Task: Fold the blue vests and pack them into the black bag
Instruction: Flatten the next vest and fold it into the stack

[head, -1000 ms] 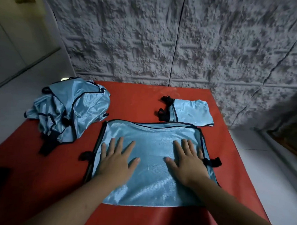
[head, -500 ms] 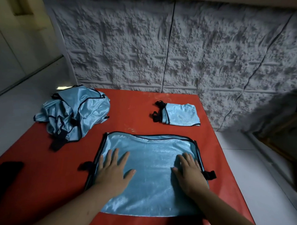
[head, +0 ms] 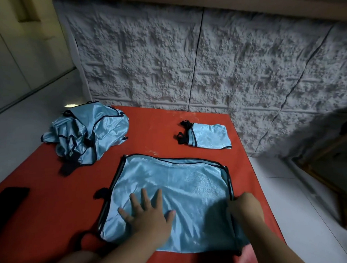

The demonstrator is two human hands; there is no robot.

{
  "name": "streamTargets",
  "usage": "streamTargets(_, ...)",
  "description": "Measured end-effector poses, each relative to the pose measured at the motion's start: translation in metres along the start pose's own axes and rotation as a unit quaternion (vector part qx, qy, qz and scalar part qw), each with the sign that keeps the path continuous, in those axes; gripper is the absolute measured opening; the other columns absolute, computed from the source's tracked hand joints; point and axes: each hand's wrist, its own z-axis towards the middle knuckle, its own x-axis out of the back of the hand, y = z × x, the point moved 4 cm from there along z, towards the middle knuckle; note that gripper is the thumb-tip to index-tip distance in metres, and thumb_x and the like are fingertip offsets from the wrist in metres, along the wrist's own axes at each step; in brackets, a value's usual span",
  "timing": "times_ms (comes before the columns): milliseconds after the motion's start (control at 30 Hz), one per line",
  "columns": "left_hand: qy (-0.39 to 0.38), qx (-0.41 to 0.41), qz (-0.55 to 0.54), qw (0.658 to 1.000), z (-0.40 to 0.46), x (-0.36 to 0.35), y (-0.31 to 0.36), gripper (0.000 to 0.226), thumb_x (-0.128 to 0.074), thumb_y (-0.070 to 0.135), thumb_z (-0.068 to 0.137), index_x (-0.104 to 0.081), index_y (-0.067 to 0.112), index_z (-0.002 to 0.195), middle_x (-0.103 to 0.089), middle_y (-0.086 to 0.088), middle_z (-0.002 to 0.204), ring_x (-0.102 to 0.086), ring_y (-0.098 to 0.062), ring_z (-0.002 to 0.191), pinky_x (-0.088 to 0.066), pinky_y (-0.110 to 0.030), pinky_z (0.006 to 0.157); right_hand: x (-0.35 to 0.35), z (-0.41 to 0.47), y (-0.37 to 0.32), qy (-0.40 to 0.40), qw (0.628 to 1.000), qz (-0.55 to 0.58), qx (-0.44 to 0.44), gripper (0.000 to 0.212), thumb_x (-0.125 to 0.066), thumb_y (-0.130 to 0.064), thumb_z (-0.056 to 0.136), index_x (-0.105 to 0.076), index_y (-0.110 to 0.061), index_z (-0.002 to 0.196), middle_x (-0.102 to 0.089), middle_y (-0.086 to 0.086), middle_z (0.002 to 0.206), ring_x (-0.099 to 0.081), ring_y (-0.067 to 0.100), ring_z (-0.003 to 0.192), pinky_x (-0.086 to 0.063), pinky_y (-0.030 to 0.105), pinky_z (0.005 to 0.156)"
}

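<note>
A light blue vest (head: 182,182) with black trim lies spread flat on the red table (head: 153,132). My left hand (head: 148,215) rests flat on its near left part, fingers spread. At the vest's right edge my right hand (head: 245,207) has its fingers curled on the black trim. A small folded blue vest (head: 208,137) with black straps lies at the far right. Several crumpled blue vests (head: 90,134) are heaped at the far left. A black flat object (head: 9,200), possibly the bag, lies at the left table edge.
A rough white textured wall (head: 206,71) runs behind the table. Pale tiled floor (head: 299,215) lies to the right, with a wooden frame (head: 327,165) beyond it. The table's right edge is close to my right hand.
My right hand slid from flat on the vest to its right edge and curled its fingers there. My left hand moved slightly nearer. The view tilted upward.
</note>
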Motion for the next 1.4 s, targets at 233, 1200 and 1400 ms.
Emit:
streamTargets(233, 0.06, -0.161, 0.072, 0.983, 0.06, 0.012, -0.02, 0.083, -0.01, 0.084, 0.086, 0.017, 0.046, 0.155, 0.022, -0.001, 0.168, 0.026, -0.036, 0.151, 0.015, -0.072, 0.111, -0.003, -0.017, 0.002, -0.154, 0.97, -0.171, 0.08, 0.032, -0.063, -0.036, 0.086, -0.071, -0.012, 0.105, -0.074, 0.009, 0.108, -0.071, 0.026, 0.098, -0.054, 0.03, 0.076)
streamTargets(1200, 0.108, -0.073, -0.027, 0.991, 0.112, 0.07, -0.059, 0.09, -0.054, 0.07, 0.09, -0.007, 0.04, 0.16, -0.002, -0.012, 0.169, -0.007, -0.038, 0.154, -0.01, -0.058, 0.121, -0.007, -0.045, -0.012, -0.317, 0.936, -0.136, 0.065, 0.019, -0.079, -0.019, 0.076, -0.069, -0.003, 0.079, -0.064, 0.005, 0.052, -0.059, 0.014, 0.038, -0.052, 0.026, 0.043)
streamTargets(1400, 0.061, -0.078, 0.032, 0.995, 0.006, 0.069, -0.048, 0.05, -0.066, 0.06, 0.084, -0.051, 0.022, 0.114, -0.064, -0.005, 0.12, -0.063, -0.028, 0.111, -0.051, -0.036, 0.086, -0.001, -0.039, -0.014, -0.291, 0.954, 0.037, 0.059, 0.018, -0.086, -0.009, 0.075, -0.073, 0.001, 0.082, -0.067, 0.007, 0.056, -0.059, 0.014, 0.041, -0.046, 0.022, 0.041)
